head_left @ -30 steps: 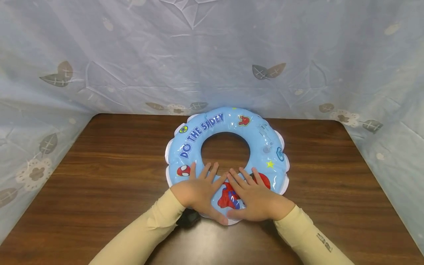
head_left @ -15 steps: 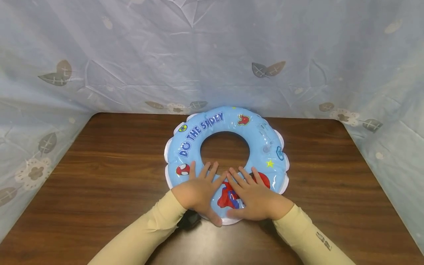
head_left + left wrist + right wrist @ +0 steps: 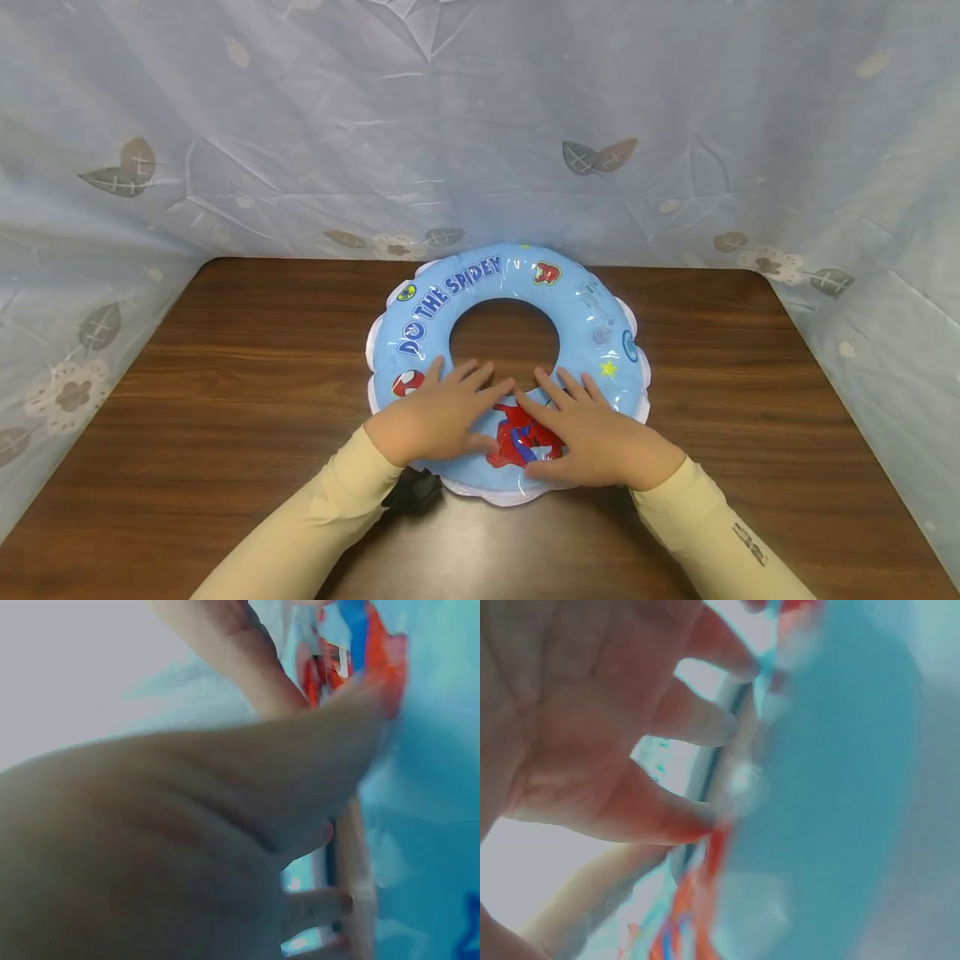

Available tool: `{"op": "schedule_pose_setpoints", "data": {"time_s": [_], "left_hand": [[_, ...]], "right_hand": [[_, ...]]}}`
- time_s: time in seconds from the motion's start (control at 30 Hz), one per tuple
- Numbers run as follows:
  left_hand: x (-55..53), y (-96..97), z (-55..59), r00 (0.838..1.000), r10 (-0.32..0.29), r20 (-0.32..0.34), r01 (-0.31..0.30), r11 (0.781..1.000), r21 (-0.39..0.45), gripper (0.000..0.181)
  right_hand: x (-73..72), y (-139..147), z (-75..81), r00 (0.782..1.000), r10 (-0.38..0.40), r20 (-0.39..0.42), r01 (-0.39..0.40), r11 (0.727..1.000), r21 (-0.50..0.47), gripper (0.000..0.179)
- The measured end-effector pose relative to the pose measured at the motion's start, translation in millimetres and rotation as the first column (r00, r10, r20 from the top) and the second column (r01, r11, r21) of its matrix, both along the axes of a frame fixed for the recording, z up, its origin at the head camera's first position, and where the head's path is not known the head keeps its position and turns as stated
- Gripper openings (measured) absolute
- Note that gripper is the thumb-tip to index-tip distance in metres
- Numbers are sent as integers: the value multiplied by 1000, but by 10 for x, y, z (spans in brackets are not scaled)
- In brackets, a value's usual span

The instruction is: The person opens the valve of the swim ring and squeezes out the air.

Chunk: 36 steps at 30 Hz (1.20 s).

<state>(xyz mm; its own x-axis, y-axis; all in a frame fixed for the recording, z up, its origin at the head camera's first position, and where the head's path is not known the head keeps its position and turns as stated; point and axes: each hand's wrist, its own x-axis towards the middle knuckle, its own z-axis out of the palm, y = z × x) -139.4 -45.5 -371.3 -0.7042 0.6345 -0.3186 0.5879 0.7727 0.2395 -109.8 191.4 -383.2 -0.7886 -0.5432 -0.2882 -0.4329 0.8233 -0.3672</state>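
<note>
An inflated light-blue swim ring (image 3: 585, 308) with a scalloped white edge lies flat on the table. Its top carries blue lettering, a yellow star and a red cartoon figure. Over the ring's near left part is my left hand (image 3: 442, 417), fingers spread toward the central hole. My right hand (image 3: 600, 433) is spread over the near right part, fingertips by the hole's rim. The red figure shows between the two hands. Seen from the right wrist, the fingers (image 3: 697, 712) are extended close over the ring's blue surface (image 3: 817, 787); the left wrist view is blurred by the near hand (image 3: 187, 810).
The dark wood-grain table (image 3: 247, 358) has rounded far corners. A pale curtain (image 3: 480, 125) with leaf and flower prints hangs along its back and sides. Under the left wrist sits a small black object (image 3: 414, 490).
Both hands have lifted slightly and drawn apart, uncovering more of the red figure and the ring's near edge. The left thumb has moved up from that edge. The ring stays in place.
</note>
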Motion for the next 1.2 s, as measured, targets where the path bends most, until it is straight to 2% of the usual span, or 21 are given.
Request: {"op": "schedule_pose_setpoints", "data": {"time_s": [0.13, 0.33, 0.5, 0.63, 0.9, 1.2], "left_hand": [[63, 8, 35, 1000, 22, -15, -23, 999, -28, 103], [91, 48, -52, 992, 95, -83, -102, 991, -90, 111], [65, 65, -138, 991, 124, -56, -130, 985, -113, 111], [49, 78, -172, 992, 118, -37, -122, 981, -147, 110], [40, 106, -165, 995, 85, -53, -93, 978, -185, 107], [41, 132, -161, 995, 89, -50, -98, 974, -203, 107]], "right_hand": [[12, 68, 81, 999, -43, -21, 43, 999, 21, 96], [22, 70, 71, 995, -70, -68, 75, 995, 64, 104], [-8, 48, 41, 993, -110, -47, 114, 989, 94, 109], [-40, 48, 30, 993, -119, -15, 120, 987, 104, 108], [-83, 79, -31, 995, -101, 26, 99, 992, 78, 104], [-96, 66, -91, 996, -94, 12, 92, 990, 103, 104]]}}
